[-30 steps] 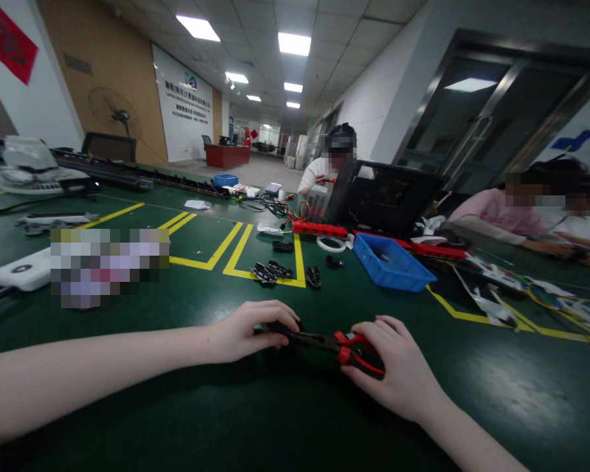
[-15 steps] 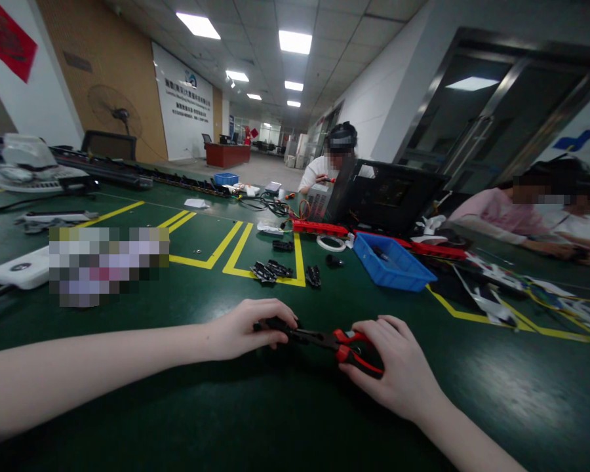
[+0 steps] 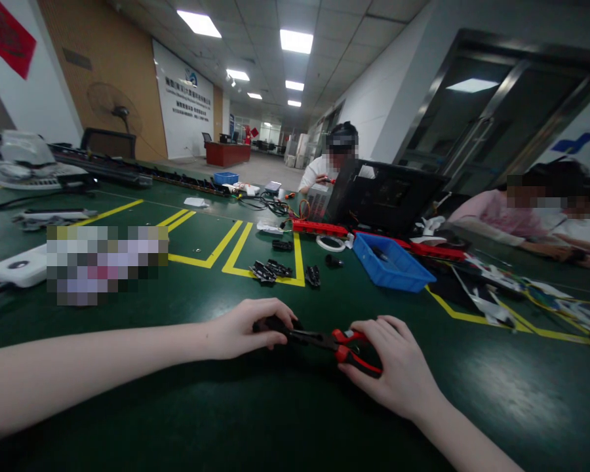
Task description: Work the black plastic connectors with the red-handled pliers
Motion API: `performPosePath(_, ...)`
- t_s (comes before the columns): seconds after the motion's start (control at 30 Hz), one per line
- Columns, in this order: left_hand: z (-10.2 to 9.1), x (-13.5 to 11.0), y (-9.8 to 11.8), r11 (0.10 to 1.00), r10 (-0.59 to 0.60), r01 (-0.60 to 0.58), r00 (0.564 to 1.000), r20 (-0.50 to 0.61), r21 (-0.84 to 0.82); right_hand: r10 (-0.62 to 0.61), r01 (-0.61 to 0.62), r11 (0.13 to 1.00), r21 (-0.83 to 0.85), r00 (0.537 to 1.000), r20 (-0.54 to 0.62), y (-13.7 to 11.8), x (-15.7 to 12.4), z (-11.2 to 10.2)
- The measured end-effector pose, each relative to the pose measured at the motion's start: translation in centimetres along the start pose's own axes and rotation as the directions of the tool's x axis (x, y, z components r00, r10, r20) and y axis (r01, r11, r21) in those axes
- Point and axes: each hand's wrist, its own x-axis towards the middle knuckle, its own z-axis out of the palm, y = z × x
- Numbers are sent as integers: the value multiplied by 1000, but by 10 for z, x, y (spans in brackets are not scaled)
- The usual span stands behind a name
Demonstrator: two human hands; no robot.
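Note:
Red-handled pliers (image 3: 337, 343) lie low over the green table (image 3: 226, 419), jaws pointing left. My right hand (image 3: 396, 370) is closed round their red and black handles. My left hand (image 3: 248, 328) is closed on a small black part (image 3: 273, 324) at the plier jaws, pinched between thumb and fingers. Both hands rest near the table's front middle.
Several small black parts (image 3: 270, 270) lie beyond my hands on the yellow floor-tape lines. A blue bin (image 3: 391, 264) stands to the right of them, with a black case (image 3: 383, 196) behind. Other people sit at the far side and right. White devices lie at left.

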Motion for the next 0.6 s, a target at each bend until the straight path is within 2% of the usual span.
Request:
performPosePath(0.3,-2,0,-1,999,11,-12,1000,20,48,12,-12,1000,22,1000,-6,2,-1,2)
performPosePath(0.6,-2,0,-1,999,-14,16,999,50,-48,-43,41,999,-23,997,-65,-1,0,-1)
